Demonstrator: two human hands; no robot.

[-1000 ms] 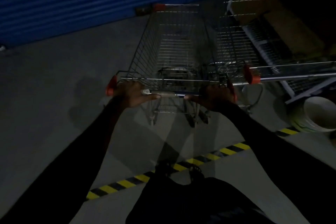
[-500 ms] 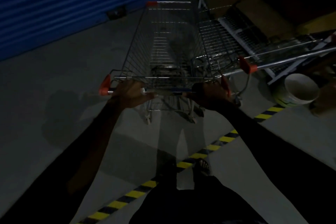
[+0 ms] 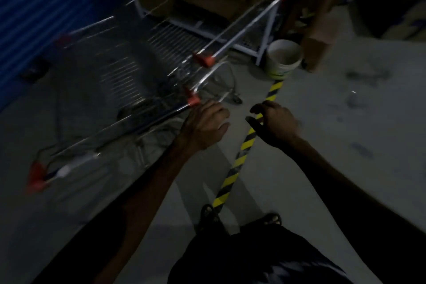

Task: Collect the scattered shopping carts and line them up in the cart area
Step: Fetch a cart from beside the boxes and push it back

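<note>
floor (image 3: 345,145): grey concrete, dim light; view has swung right since 0.5 s ago and the frame is motion-blurred. blue shutter wall (image 3: 34,18) now sits at far left only. near cart (image 3: 110,90): wire basket with orange corner caps, now left of the arms and angled, its handle bar running from lower left up to the orange cap beside the left hand; earlier it stood straight ahead with both hands on the handle. second cart (image 3: 239,27) stands just beyond it, by a white frame. hazard tape (image 3: 244,147), yellow and black, now runs steeply up between the two hands to a white bucket (image 3: 284,59). left hand (image 3: 204,123): off the handle, fingers loosely curled, nothing held, just right of the handle end. right hand (image 3: 273,122): also released, fingers loosely bent over the tape, empty.
</note>
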